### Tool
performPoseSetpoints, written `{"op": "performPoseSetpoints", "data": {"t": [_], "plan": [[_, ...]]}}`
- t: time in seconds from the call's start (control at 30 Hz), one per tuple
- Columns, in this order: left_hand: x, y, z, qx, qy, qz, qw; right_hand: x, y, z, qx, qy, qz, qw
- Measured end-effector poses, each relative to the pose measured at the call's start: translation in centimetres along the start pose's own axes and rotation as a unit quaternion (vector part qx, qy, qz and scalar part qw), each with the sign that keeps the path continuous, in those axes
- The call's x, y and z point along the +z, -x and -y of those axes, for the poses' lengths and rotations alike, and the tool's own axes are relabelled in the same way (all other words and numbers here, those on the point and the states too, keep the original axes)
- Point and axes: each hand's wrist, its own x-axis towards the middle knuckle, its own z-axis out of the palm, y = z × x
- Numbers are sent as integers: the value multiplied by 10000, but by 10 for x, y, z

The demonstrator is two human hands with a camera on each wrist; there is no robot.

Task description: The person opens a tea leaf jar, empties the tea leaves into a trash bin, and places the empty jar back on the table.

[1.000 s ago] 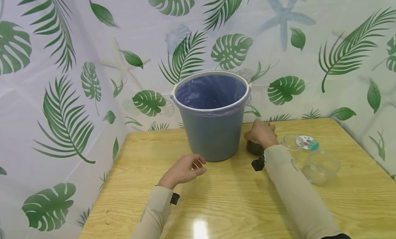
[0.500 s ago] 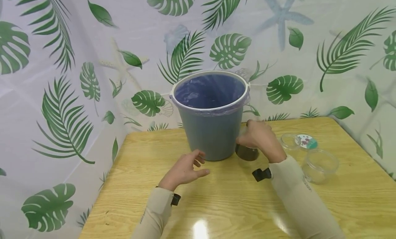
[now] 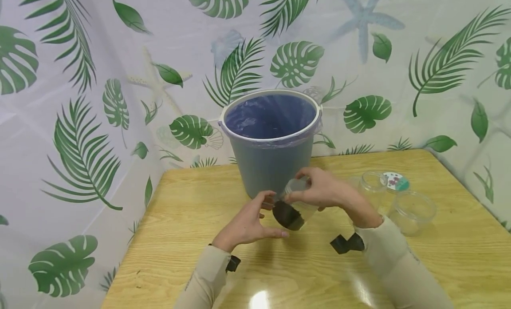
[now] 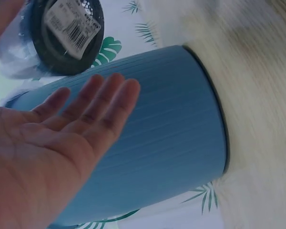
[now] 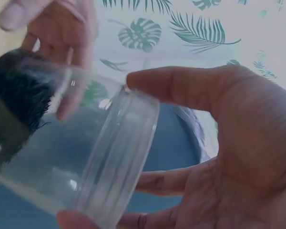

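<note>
My right hand (image 3: 329,191) grips a clear plastic jar (image 5: 81,143) around its threaded neck, and the jar has no lid on it. It is tilted, with dark, shredded, dry-looking contents (image 5: 24,90) gathered toward its base. In the left wrist view the jar's base carries a white barcode label (image 4: 74,31). My left hand (image 3: 249,222) is spread beside the base, fingers loosely extended and thumb apart, holding nothing. Both hands and the jar are over the table in front of a blue-grey bucket (image 3: 275,162).
The bucket has a white rim and a purplish bag lining. On the right of the wooden table (image 3: 179,273) stand two empty clear jars, one small (image 3: 373,184) and one wider (image 3: 413,215). Behind them lies a round printed lid (image 3: 396,181). A leaf-patterned cloth covers the walls.
My right hand has lifted the jar from the bucket's right side, bringing it left, nearer and tilted. My left hand has moved slightly right, toward the jar's base, its fingers more spread.
</note>
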Motion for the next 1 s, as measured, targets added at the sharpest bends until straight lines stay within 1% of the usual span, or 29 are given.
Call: {"op": "performPoseSetpoints", "data": {"t": [0.17,0.3,0.47,0.63,0.7,0.8,0.9,1.0], "plan": [[2,-3,2,-1,92,49,9999,9,-2,2,-72,-429,215,9988],[4,-5,4,51,29,29,10000,14,-4,0,-83,-666,287,9973],[5,-6,6,97,-93,-101,9999,20,-7,-4,-156,-801,322,9961],[3,-5,8,65,-271,-98,9996,27,-8,-9,-253,-839,381,9954],[3,-5,9,96,-349,-102,9993,30,-9,-12,-384,-848,402,9948],[1,-5,12,177,-485,-172,9985,34,-11,-17,-697,-883,459,9926],[0,-4,14,225,-640,-247,9974,40,-12,-23,-1051,-962,533,9884],[-1,-3,16,285,-801,-254,9961,45,-13,-28,-1376,-1005,591,9836]]}}
